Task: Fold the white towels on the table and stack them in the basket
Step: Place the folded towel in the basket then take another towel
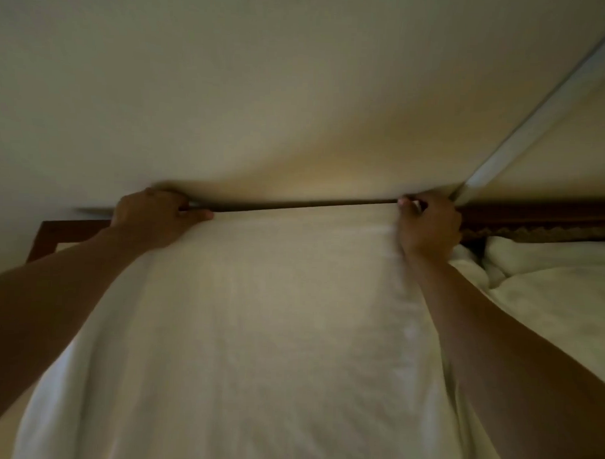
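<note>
A large white towel hangs stretched flat in front of me and fills the lower middle of the head view. My left hand grips its top left corner with curled fingers. My right hand pinches the top right corner. The top edge runs taut and nearly level between the two hands. The picture is blurred. The basket is not in view.
More crumpled white towels lie at the right, below a dark wooden edge. A dark wooden frame corner shows at the left. A pale wall with a white strip fills the upper view.
</note>
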Demonstrator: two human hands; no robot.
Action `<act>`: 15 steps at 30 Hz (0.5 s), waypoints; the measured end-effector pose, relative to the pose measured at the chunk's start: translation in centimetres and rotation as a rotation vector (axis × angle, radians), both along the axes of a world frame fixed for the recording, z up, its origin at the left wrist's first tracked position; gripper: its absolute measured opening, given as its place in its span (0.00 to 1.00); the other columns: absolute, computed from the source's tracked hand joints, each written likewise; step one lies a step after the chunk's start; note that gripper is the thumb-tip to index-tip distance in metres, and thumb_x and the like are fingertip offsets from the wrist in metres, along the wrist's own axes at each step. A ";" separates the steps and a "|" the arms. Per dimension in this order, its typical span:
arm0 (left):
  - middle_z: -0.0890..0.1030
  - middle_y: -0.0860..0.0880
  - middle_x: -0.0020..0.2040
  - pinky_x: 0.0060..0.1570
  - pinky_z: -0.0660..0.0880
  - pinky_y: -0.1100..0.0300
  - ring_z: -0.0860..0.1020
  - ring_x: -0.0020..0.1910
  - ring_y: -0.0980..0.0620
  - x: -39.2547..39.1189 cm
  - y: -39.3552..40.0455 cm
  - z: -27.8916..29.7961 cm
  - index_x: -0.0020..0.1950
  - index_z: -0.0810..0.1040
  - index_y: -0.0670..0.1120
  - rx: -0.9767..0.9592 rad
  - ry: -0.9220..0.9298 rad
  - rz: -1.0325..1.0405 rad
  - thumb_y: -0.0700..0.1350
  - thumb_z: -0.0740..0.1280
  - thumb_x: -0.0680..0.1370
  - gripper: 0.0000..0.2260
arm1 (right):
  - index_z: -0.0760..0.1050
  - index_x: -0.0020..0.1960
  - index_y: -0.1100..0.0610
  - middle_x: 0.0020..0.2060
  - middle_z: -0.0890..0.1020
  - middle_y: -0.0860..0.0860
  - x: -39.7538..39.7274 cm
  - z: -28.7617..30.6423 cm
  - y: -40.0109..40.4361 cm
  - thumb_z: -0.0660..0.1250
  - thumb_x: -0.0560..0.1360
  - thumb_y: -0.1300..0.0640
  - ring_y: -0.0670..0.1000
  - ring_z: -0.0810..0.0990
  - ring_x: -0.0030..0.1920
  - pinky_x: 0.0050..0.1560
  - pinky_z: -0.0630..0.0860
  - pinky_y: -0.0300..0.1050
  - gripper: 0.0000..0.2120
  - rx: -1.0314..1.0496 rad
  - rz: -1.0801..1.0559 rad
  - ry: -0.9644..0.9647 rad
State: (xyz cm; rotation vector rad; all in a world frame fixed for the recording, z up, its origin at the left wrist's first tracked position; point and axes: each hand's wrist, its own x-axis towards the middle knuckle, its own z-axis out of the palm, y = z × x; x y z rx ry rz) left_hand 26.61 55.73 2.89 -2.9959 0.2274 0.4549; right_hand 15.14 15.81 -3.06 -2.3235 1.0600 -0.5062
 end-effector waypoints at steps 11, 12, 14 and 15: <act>0.85 0.52 0.48 0.50 0.78 0.58 0.82 0.50 0.51 0.1 6.8 2.1 0.52 0.86 0.51 -0.546 0.348 0.188 0.60 0.74 0.75 0.14 | 0.58 0.80 0.48 0.82 0.52 0.50 -0.7 2.8 27.6 0.49 0.85 0.42 0.57 0.45 0.82 0.78 0.46 0.66 0.26 -0.094 0.946 0.338; 0.85 0.52 0.48 0.52 0.79 0.58 0.83 0.49 0.53 0.1 7.8 2.4 0.51 0.87 0.51 -0.593 0.369 0.215 0.60 0.75 0.73 0.15 | 0.53 0.82 0.49 0.83 0.47 0.49 -0.2 2.4 29.1 0.47 0.85 0.42 0.56 0.41 0.82 0.78 0.40 0.66 0.28 -0.077 0.960 0.406; 0.86 0.52 0.47 0.52 0.78 0.60 0.84 0.48 0.54 0.2 9.9 3.0 0.49 0.87 0.51 -0.638 0.399 0.205 0.68 0.77 0.65 0.24 | 0.47 0.84 0.48 0.83 0.43 0.47 0.0 1.4 30.1 0.45 0.84 0.40 0.55 0.37 0.82 0.77 0.35 0.66 0.30 -0.113 0.929 0.445; 0.87 0.52 0.46 0.52 0.78 0.60 0.84 0.48 0.55 0.2 11.0 3.1 0.49 0.88 0.51 -0.627 0.407 0.180 0.73 0.76 0.59 0.30 | 0.45 0.84 0.47 0.83 0.43 0.47 0.0 1.1 30.1 0.45 0.84 0.39 0.55 0.37 0.82 0.77 0.34 0.66 0.30 -0.148 0.912 0.450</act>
